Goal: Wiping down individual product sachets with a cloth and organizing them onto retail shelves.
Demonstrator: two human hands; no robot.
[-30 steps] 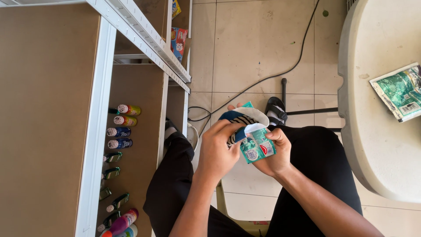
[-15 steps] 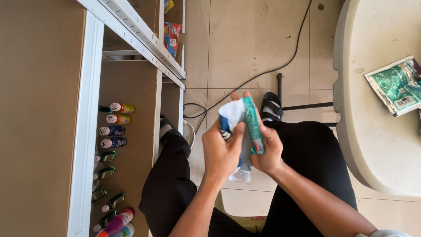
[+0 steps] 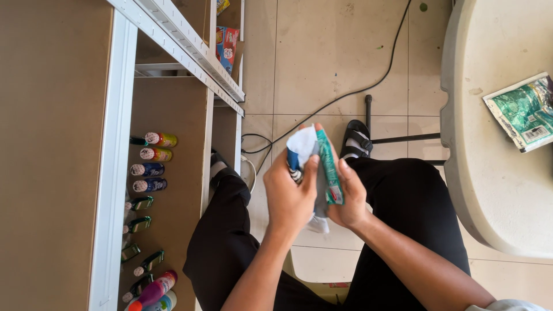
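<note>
Packets [image 3: 327,167], a small bundle of them, sit dead centre of the frame, held upright above the lap. The left hand [image 3: 292,196] has its grip closed round the white and blue side, thumb pressed on the front. The right hand [image 3: 348,198] has its grip closed on the green packet from the other side. So both hands are full, and nothing from the bundle is on the shelf [image 3: 167,173] at the left, where rows of spray cans [image 3: 154,155] lie. I'd say the sorting looks mid-way at best. One more green packet [image 3: 521,112] lies on the table [image 3: 484,173] at the upper right, untouched.
</note>
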